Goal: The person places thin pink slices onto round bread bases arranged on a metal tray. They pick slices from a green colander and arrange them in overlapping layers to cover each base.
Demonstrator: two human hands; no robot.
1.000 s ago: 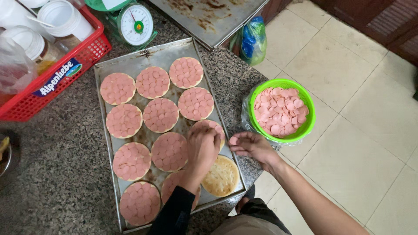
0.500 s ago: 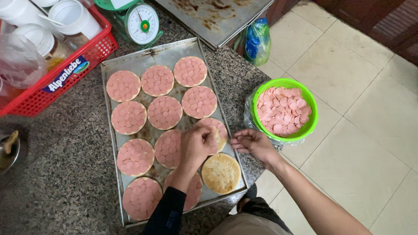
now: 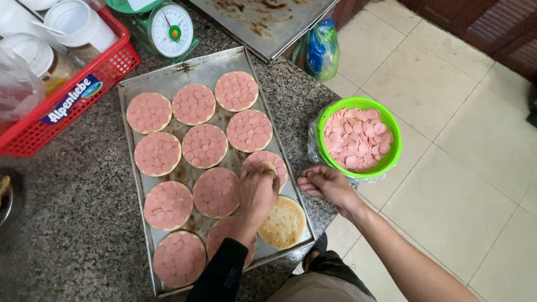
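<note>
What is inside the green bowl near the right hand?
The green bowl is filled with thin round pink sausage slices, heaped to the rim. The bowl's bottom and whatever lies under the heap are covered. The right hand is beside it.

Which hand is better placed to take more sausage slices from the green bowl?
Probably the right hand: it hovers beside the green bowl, while the left hand rests on a half-covered round in the tray.

left hand lays pink slices on a round base in the metal tray.
</note>
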